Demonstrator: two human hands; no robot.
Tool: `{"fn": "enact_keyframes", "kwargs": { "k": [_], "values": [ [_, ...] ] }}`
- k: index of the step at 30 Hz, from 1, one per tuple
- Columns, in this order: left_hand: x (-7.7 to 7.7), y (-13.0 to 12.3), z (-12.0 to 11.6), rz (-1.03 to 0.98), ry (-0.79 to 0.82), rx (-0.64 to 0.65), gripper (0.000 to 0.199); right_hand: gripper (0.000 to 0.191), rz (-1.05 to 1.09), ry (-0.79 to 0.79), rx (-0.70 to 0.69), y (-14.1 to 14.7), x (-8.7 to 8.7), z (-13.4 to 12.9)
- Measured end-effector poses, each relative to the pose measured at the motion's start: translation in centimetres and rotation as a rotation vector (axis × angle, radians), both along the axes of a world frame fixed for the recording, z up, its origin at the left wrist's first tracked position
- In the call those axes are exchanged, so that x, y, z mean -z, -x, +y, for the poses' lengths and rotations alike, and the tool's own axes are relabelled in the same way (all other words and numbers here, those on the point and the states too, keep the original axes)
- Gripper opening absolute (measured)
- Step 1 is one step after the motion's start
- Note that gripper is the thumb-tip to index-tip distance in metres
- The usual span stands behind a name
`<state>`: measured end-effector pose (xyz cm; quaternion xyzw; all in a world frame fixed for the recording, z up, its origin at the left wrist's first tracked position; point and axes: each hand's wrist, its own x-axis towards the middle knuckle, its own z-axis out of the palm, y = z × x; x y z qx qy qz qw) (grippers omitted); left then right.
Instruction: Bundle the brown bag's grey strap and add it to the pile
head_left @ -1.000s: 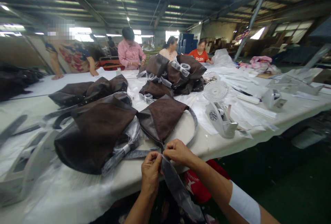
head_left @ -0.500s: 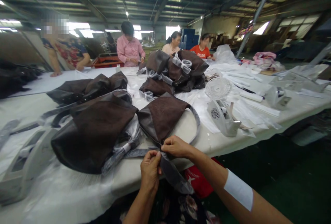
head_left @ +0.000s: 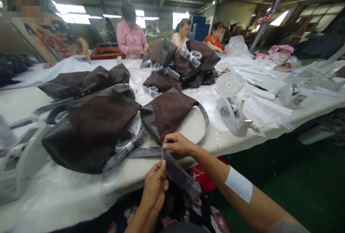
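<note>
A dark brown handbag [head_left: 172, 112] lies on the table before me, its corner pointing at my hands. Its strap [head_left: 180, 173], wrapped in clear plastic, hangs down past the table edge. My right hand [head_left: 176, 144] pinches the upper end of this strap beside the bag's corner. Lower and to the left, my left hand [head_left: 156, 181] is closed, thumb against fingers, at the strap's plastic edge. The strap's other part loops round on the bag's right side. A larger brown bag [head_left: 97, 129] with a plastic-wrapped strap lies to the left.
More brown bags [head_left: 185, 64] are piled farther back. Tape dispensers stand at right [head_left: 234, 116] and at near left [head_left: 20, 164]. A clear round plastic basket [head_left: 230, 83] and white plastic sheets lie on the right. Several people work across the table.
My left hand has moved slightly down and away from the right hand, along the strap's edge. The right hand still pinches at the bag's corner. The view has shifted a little.
</note>
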<state>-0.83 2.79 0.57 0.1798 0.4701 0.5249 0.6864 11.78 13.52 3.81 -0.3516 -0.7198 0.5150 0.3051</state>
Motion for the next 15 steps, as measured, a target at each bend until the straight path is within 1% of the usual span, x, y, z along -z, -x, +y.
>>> {"fn": "enact_keyframes", "kwargs": {
  "k": [2,4,6,7,9,10,11,13,15],
  "values": [
    [0.3,0.2,0.6,-0.054,0.019,0.066,0.040,0.013,-0.033,-0.021,0.000,0.5,0.0,-0.1],
    [0.2,0.4,1.5,-0.119,0.026,0.083,0.036,0.012,-0.091,0.016,0.057,0.7,-0.3,-0.5],
    [-0.1,0.6,2.2,-0.180,0.035,0.073,0.030,0.020,-0.189,0.039,0.148,0.4,-0.9,-1.2],
    [-0.2,0.6,2.5,-0.206,0.039,0.059,0.026,0.026,-0.253,0.026,0.184,0.1,-1.2,-1.6],
    [-0.6,0.5,2.8,-0.243,0.062,0.013,0.017,0.036,-0.370,-0.035,0.205,-0.8,-1.9,-2.8],
    [-0.7,0.5,2.9,-0.259,0.079,-0.010,0.014,0.036,-0.409,-0.060,0.197,-1.2,-2.1,-3.4],
    [-0.8,0.5,3.1,-0.274,0.095,-0.021,0.013,0.032,-0.430,-0.072,0.192,-1.5,-2.2,-4.0],
    [-1.0,0.6,3.3,-0.307,0.119,0.002,0.009,0.020,-0.442,-0.061,0.206,-2.0,-2.2,-5.1],
    [-1.0,0.7,3.6,-0.339,0.145,0.044,0.009,0.017,-0.457,-0.050,0.244,-2.2,-2.0,-5.7]
  ]
}}
